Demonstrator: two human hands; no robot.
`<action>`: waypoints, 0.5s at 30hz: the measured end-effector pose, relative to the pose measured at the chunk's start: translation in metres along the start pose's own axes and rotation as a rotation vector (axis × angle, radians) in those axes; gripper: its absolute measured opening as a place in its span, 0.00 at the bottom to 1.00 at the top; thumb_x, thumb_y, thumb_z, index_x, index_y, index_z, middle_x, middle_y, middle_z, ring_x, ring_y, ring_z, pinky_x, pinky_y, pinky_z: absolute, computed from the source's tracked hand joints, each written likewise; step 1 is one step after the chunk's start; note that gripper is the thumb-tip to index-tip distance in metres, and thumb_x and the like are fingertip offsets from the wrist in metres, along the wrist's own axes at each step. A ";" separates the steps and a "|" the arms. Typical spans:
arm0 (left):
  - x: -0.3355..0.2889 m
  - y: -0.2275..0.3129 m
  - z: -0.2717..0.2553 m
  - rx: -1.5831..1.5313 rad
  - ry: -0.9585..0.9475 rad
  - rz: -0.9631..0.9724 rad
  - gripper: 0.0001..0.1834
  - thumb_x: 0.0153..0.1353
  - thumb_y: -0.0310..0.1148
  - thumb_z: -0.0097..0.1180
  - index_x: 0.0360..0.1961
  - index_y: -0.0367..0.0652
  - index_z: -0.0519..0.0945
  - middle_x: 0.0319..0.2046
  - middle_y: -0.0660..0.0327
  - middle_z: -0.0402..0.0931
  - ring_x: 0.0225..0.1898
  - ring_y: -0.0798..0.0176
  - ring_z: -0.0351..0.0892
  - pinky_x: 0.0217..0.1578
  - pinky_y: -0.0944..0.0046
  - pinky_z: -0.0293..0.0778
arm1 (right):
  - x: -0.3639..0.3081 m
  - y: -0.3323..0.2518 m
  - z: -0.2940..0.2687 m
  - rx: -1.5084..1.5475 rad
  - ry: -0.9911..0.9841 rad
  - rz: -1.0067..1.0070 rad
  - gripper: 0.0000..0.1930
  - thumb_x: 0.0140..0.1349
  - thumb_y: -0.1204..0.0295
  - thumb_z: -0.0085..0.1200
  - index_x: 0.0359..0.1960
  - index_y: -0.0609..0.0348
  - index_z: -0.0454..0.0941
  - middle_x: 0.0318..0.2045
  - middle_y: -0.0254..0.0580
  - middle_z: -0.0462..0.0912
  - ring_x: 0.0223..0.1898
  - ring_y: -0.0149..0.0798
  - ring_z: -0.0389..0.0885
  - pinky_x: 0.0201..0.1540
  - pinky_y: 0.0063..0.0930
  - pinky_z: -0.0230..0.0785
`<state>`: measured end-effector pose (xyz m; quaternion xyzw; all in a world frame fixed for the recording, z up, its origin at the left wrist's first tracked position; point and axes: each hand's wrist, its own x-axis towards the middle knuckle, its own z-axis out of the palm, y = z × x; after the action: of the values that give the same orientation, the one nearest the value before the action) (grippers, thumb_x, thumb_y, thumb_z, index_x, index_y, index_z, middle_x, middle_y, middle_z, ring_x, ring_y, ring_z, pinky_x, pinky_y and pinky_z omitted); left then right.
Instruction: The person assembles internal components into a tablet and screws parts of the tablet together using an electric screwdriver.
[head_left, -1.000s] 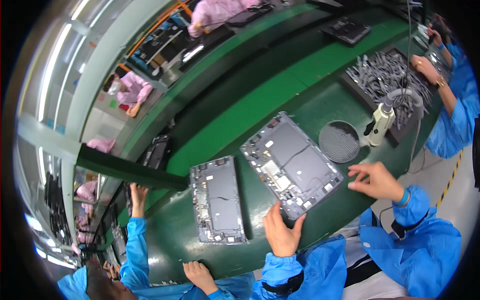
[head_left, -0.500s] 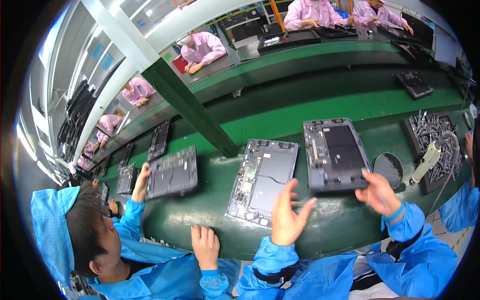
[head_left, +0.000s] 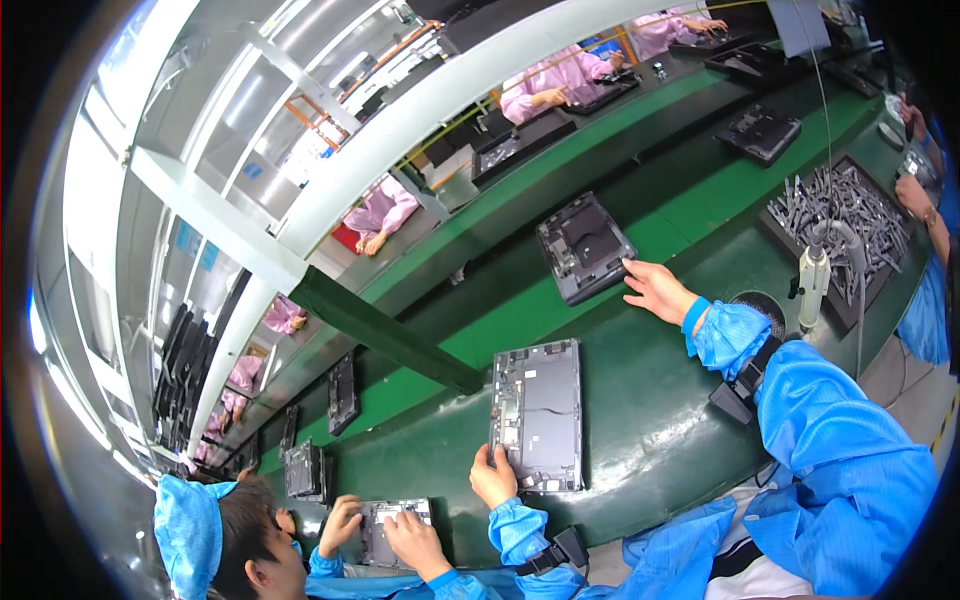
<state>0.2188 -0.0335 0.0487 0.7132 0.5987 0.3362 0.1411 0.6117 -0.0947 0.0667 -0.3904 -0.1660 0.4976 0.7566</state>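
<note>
My left hand [head_left: 493, 478] is at the lower left edge of an opened grey tablet [head_left: 540, 415], its fingers and thumb closed on the rim. The circuit board and flat battery of that tablet lie exposed on the dark green bench. Farther off, my right hand [head_left: 662, 292] reaches out with its fingers extended and apart. Its fingertips meet the near right corner of a second opened tablet [head_left: 585, 245], darker inside, at the green conveyor strip.
A green post [head_left: 385, 335] slants across the bench. At right are a tray of grey clips [head_left: 840, 235], a pale hand tool [head_left: 813, 285] and a dark mesh cup [head_left: 757, 305]. A co-worker's hands [head_left: 415, 545] handle another tablet at lower left. People in pink work across the conveyor.
My right hand has carried the darker tablet away from me to the conveyor, and its fingers have spread. My left hand has come down onto the other tablet's edge. The view has turned.
</note>
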 end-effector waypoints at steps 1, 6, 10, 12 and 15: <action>-0.002 0.002 0.000 -0.033 0.001 -0.007 0.21 0.55 0.40 0.59 0.43 0.33 0.80 0.36 0.40 0.79 0.40 0.42 0.79 0.44 0.51 0.73 | -0.007 0.000 -0.001 -0.049 -0.024 -0.020 0.40 0.62 0.59 0.55 0.67 0.68 0.47 0.69 0.52 0.45 0.71 0.48 0.43 0.68 0.47 0.46; -0.028 0.026 0.011 -0.407 -0.145 -0.018 0.19 0.57 0.32 0.61 0.45 0.28 0.77 0.31 0.50 0.81 0.31 0.63 0.78 0.35 0.63 0.74 | -0.099 -0.006 0.022 -0.396 -0.217 0.096 0.41 0.61 0.60 0.56 0.67 0.68 0.47 0.69 0.53 0.50 0.70 0.46 0.46 0.67 0.42 0.49; -0.072 0.056 0.035 -0.664 -0.260 -0.112 0.20 0.57 0.30 0.61 0.48 0.30 0.75 0.32 0.54 0.81 0.27 0.71 0.75 0.29 0.70 0.71 | -0.164 -0.012 0.005 -0.880 -0.359 0.076 0.37 0.60 0.65 0.58 0.66 0.69 0.52 0.65 0.57 0.58 0.64 0.51 0.62 0.61 0.38 0.64; -0.092 0.074 0.037 -0.629 -0.324 -0.148 0.21 0.57 0.29 0.61 0.49 0.29 0.74 0.33 0.55 0.80 0.27 0.72 0.74 0.29 0.72 0.70 | -0.184 -0.022 -0.004 -0.931 -0.299 0.086 0.35 0.59 0.67 0.58 0.64 0.67 0.57 0.64 0.56 0.61 0.62 0.50 0.64 0.60 0.37 0.67; -0.113 0.101 0.041 -0.639 -0.391 -0.100 0.23 0.56 0.26 0.61 0.52 0.27 0.72 0.38 0.52 0.80 0.29 0.72 0.73 0.29 0.72 0.70 | -0.197 -0.035 -0.016 -1.298 -0.239 -0.288 0.22 0.56 0.70 0.58 0.53 0.62 0.73 0.54 0.53 0.74 0.54 0.50 0.75 0.54 0.35 0.70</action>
<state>0.3150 -0.1569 0.0446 0.6537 0.4595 0.3564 0.4842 0.5553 -0.2830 0.1100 -0.6822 -0.5642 0.2308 0.4038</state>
